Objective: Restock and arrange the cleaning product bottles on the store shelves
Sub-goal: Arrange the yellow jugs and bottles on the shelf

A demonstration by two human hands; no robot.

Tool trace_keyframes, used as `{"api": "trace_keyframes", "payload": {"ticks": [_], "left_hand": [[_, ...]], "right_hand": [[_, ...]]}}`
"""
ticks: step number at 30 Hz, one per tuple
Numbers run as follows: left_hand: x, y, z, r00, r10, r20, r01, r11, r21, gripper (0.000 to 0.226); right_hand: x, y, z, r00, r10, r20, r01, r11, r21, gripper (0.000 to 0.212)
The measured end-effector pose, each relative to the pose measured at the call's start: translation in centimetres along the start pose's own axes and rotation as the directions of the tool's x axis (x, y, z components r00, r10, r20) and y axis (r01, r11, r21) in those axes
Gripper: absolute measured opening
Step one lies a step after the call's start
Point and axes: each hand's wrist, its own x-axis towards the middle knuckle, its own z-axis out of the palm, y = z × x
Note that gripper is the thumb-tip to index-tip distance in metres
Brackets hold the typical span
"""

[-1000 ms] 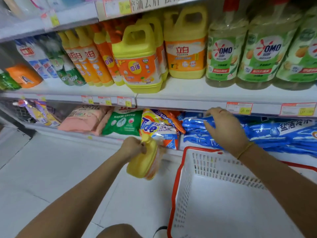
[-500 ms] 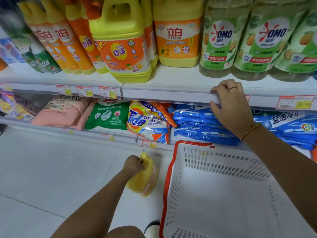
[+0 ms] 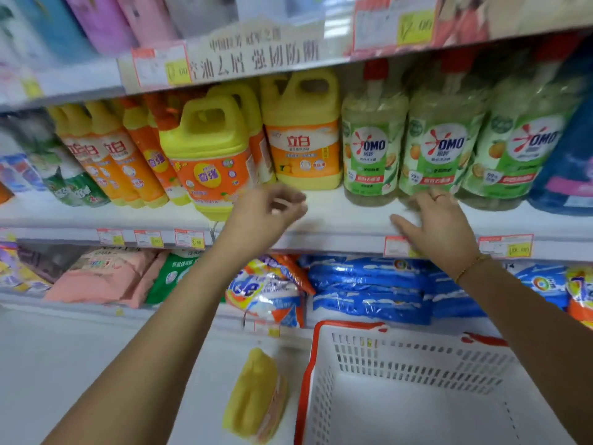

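While I reach up to the shelf [image 3: 337, 216]:
Floor: a yellow bottle [image 3: 255, 396] stands by the white basket [image 3: 321, 380].
Left hand [image 3: 266, 210]: fingers loosely curled, holding nothing, near the yellow jug [image 3: 208, 155].
Right hand [image 3: 433, 223]: fingers spread flat, just below a green bottle [image 3: 439, 146].

Yellow plastic jug [image 3: 205, 149] with orange label; clear bottles [image 3: 373, 146] with green labels; white perforated basket [image 3: 417, 364], red rim.
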Motion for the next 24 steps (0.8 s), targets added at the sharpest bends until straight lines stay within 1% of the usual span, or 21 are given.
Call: {"api": "trace_keyframes", "payload": {"ticks": [2,3,5,6,7,8,9,11,12,14,15,16,18,19,20,22,24], "left_hand": [[3.8,2.7,0.0,0.995,0.065,-0.07,-0.072,0.993,-0.091,0.014],[5.7,3.3,0.2,0.993,0.05,-0.105,-0.063,0.99,-0.129,0.021],[9.0,4.0,1.0,0.988,-0.053,-0.143,0.008,0.955,-0.296,0.037],[10.5,4.2,1.7,0.985,-0.089,-0.149,0.026,0.925,-0.38,0.037],[11.7,4.6,2.3,0.982,-0.114,-0.15,0.032,0.886,-0.462,0.03],[12.9,4.9,2.9,0.981,-0.142,-0.131,0.044,0.825,-0.563,0.018],[13.7,5.5,3.4,0.978,-0.188,-0.09,0.08,0.737,-0.672,0.013],[15.1,6.2,3.9,0.952,-0.304,0.022,0.184,0.514,-0.838,0.022],[15.6,6.3,4.0,0.937,-0.332,0.104,0.243,0.41,-0.879,0.025],[16.1,6.3,4.4,0.908,-0.32,0.271,0.352,0.229,-0.908,0.031],[16.3,6.1,4.6,0.904,-0.293,0.312,0.376,0.196,-0.906,0.034],[16.5,5.7,4.8,0.911,-0.27,0.313,0.375,0.221,-0.9,0.032],[16.3,5.6,5.1,0.936,-0.253,0.245,0.332,0.397,-0.856,0.02],[16.1,5.7,5.2,0.948,-0.235,0.214,0.305,0.486,-0.819,0.018],[15.6,5.8,5.2,0.958,-0.217,0.189,0.28,0.553,-0.785,0.018],[14.5,5.6,5.0,0.971,-0.199,0.133,0.229,0.604,-0.763,0.018],[13.4,5.0,4.2,0.963,-0.262,0.055,0.198,0.559,-0.805,0.02]], "right_hand": [[-0.3,1.7,0.2,0.999,0.039,-0.002,-0.039,0.997,-0.064,0.044],[-0.5,2.3,0.3,0.999,0.031,-0.013,-0.032,0.995,-0.092,0.044],[-0.6,3.0,0.7,0.999,-0.001,-0.035,-0.004,0.992,-0.125,0.047],[-0.6,3.1,0.9,0.999,-0.015,-0.046,0.009,0.991,-0.135,0.049],[-0.5,3.2,1.1,0.998,-0.032,-0.061,0.023,0.989,-0.144,0.052],[-0.4,3.3,1.3,0.996,-0.049,-0.076,0.037,0.988,-0.153,0.053],[-0.4,3.3,1.5,0.993,-0.069,-0.091,0.053,0.985,-0.164,0.054],[-0.5,3.3,1.8,0.987,-0.103,-0.121,0.079,0.979,-0.188,0.053],[-0.5,3.3,1.9,0.984,-0.114,-0.136,0.086,0.976,-0.198,0.052],[-0.4,3.3,2.0,0.978,-0.129,-0.162,0.093,0.973,-0.21,0.05],[-0.4,3.3,2.1,0.975,-0.138,-0.175,0.099,0.972,-0.214,0.049],[-0.3,3.4,2.2,0.971,-0.147,-0.188,0.105,0.97,-0.217,0.049],[-0.3,3.5,2.4,0.964,-0.161,-0.211,0.114,0.969,-0.219,0.049],[-0.3,3.5,2.4,0.961,-0.163,-0.222,0.115,0.969,-0.218,0.049],[-0.3,3.6,2.4,0.96,-0.164,-0.228,0.115,0.97,-0.215,0.049],[-0.3,3.6,2.4,0.958,-0.17,-0.231,0.12,0.97,-0.213,0.049],[-0.4,3.6,2.4,0.957,-0.172,-0.232,0.122,0.969,-0.215,0.049]]}}
